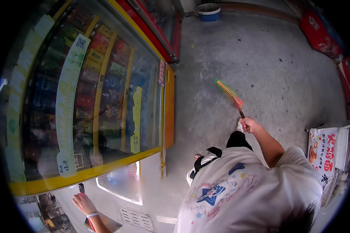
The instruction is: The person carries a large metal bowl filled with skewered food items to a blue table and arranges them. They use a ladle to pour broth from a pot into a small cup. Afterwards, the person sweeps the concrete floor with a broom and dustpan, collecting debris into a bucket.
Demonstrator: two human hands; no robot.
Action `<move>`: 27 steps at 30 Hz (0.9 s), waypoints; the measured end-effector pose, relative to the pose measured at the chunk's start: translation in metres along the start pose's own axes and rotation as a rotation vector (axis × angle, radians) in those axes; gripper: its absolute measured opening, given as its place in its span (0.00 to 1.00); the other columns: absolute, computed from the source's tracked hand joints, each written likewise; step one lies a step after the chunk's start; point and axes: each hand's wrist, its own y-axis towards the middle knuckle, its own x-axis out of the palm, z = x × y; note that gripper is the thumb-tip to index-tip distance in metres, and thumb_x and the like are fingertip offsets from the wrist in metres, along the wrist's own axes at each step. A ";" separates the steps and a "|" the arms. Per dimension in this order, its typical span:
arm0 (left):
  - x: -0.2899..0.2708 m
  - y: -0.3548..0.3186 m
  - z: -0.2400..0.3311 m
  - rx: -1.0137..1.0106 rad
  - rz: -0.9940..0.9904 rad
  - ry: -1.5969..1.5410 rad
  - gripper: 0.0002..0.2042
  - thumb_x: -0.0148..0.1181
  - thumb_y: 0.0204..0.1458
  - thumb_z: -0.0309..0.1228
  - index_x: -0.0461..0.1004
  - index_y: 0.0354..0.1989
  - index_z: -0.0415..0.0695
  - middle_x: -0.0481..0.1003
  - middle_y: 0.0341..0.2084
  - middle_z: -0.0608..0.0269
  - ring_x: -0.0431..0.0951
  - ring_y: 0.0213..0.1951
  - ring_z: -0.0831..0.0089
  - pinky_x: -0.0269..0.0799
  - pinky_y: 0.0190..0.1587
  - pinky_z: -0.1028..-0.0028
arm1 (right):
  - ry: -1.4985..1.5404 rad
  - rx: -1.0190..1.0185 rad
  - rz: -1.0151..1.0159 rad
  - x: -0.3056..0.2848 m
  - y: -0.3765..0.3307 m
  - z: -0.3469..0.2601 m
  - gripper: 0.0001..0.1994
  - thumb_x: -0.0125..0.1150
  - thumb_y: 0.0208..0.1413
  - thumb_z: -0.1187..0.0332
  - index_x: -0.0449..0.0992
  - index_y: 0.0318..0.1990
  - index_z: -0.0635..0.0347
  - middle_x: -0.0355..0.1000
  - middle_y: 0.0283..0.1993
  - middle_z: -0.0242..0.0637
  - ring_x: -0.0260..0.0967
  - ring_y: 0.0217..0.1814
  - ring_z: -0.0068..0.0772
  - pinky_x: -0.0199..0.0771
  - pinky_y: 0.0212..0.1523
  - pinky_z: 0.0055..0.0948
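My right hand is closed around the dark handle of a broom. Its head, orange and red with a green fringe, slants away toward the left over the grey floor, just ahead of my foot. Far to the left, beside the lower edge of the display cabinet, my left hand grips a red handle with a black end above the fingers. A tan, dark-edged flat piece shows behind that forearm; whether it joins the handle, I cannot tell.
Packaged goods fill the yellow-framed cabinet's shelves behind glass. Past it stands a red cabinet, with a blue tub near the far wall. On the right are a red object and a printed white banner. A floor grate lies lower left.
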 end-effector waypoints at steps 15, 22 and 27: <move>-0.142 -0.060 0.389 -0.226 -0.516 -0.284 0.06 0.54 0.47 0.26 0.70 0.30 0.36 0.66 0.36 0.49 0.67 0.45 0.47 0.64 0.48 0.54 | -0.457 -0.076 0.049 -0.151 0.081 -0.258 0.05 0.50 0.47 0.76 0.66 0.21 0.63 0.60 0.14 0.35 0.55 0.10 0.27 0.54 0.10 0.30; -0.159 0.109 0.653 -0.053 -0.486 -0.627 0.08 0.56 0.47 0.29 0.70 0.31 0.36 0.68 0.34 0.49 0.68 0.42 0.52 0.65 0.46 0.59 | -0.353 -0.068 0.086 -0.174 0.129 -0.373 0.04 0.53 0.46 0.76 0.66 0.23 0.61 0.60 0.15 0.32 0.55 0.11 0.24 0.56 0.10 0.28; -0.124 0.285 0.793 -0.016 -0.204 -0.967 0.08 0.60 0.42 0.24 0.69 0.29 0.35 0.66 0.30 0.50 0.66 0.39 0.50 0.63 0.44 0.57 | -0.213 -0.028 0.153 -0.196 0.158 -0.471 0.05 0.55 0.48 0.74 0.67 0.23 0.60 0.60 0.14 0.29 0.55 0.11 0.22 0.56 0.09 0.26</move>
